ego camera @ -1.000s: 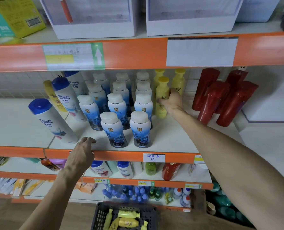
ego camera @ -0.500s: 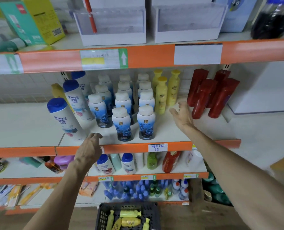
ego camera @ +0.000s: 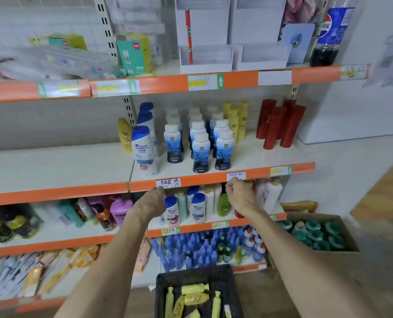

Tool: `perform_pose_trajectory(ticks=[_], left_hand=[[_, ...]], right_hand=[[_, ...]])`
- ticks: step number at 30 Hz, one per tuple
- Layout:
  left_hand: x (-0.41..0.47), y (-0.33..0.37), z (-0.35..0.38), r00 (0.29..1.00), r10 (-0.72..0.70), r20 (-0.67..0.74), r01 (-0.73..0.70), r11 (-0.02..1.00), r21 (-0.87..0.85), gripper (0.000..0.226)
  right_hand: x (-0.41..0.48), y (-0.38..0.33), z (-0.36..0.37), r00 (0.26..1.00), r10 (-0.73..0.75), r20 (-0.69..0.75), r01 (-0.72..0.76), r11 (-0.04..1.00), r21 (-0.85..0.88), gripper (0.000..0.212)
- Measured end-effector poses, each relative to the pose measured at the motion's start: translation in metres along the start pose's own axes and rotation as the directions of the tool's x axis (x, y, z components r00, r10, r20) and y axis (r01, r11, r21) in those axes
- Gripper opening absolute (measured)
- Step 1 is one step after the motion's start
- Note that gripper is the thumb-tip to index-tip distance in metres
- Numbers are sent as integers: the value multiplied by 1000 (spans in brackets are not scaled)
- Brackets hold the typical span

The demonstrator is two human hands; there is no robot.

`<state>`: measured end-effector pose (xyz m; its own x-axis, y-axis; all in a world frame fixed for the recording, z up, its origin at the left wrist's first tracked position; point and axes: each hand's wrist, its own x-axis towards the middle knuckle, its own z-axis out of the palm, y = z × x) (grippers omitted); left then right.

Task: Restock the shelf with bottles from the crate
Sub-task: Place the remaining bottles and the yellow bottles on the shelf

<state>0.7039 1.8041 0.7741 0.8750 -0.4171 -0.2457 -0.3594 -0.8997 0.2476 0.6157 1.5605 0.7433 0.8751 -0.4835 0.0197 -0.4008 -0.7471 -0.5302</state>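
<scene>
In the black crate [ego camera: 227,292] at the floor lie our yellow bottles [ego camera: 194,289]. Above, both forearms reach up: our left hand [ego camera: 153,201] and right hand [ego camera: 239,193] (fingers curled, holding nothing) hover just under the shelf [ego camera: 255,157] edge.

the shelf [ego camera: 248,154] is bare along its front edge right of the blue bottles [ego camera: 200,143], and between the yellow bottles [ego camera: 235,120] and red bottles [ego camera: 280,122]. its left part is bare too. the crate [ego camera: 195,276] is open from above.
</scene>
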Motion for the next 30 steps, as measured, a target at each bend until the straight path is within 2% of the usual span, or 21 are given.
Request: perform_pose_trajectory(ticks=[3, 5, 8, 11, 15, 19, 21, 25, 28, 30], left_hand=[[-11, 5, -6, 1000, 28, -2, -28, 999, -17, 52], [-16, 15, -9, 998, 63, -20, -64, 998, -29, 55], [-19, 27, -13, 990, 119, -79, -123, 991, -51, 44], [-20, 31, -14, 981, 142, -130, -152, 986, -65, 44], [-20, 29, -7, 982, 136, -133, -143, 989, -45, 38], [-23, 25, 19, 986, 146, -85, -150, 988, -44, 47], [-24, 21, 39, 990, 135, -47, -136, 990, -28, 54], [-16, 7, 109, 992, 99, 83, -96, 994, -44, 53], [0, -9, 187, 981, 98, 164, -91, 995, -50, 57], [10, -24, 258, 966, 82, 245, -73, 996, -45, 56]], right_hand=[[-23, -30, 1, 990, -62, 126, 79, 988, -134, 29], [-30, -43, -8, 984, -82, 160, 113, 975, -192, 38], [-34, -56, -29, 987, -94, 128, 121, 967, -224, 41], [-40, -58, -42, 990, -118, 79, 134, 960, -247, 38], [-48, -47, -41, 992, -89, 88, 109, 960, -258, 41], [-54, -29, -28, 990, -53, 129, 88, 954, -286, 49], [-57, -18, -15, 986, -62, 152, 104, 952, -289, 47], [-61, 15, 39, 965, -107, 240, 172, 948, -269, 42], [-67, 56, 112, 948, -97, 302, 174, 955, -239, 45], [-78, 97, 181, 918, -60, 393, 157, 962, -221, 46]])
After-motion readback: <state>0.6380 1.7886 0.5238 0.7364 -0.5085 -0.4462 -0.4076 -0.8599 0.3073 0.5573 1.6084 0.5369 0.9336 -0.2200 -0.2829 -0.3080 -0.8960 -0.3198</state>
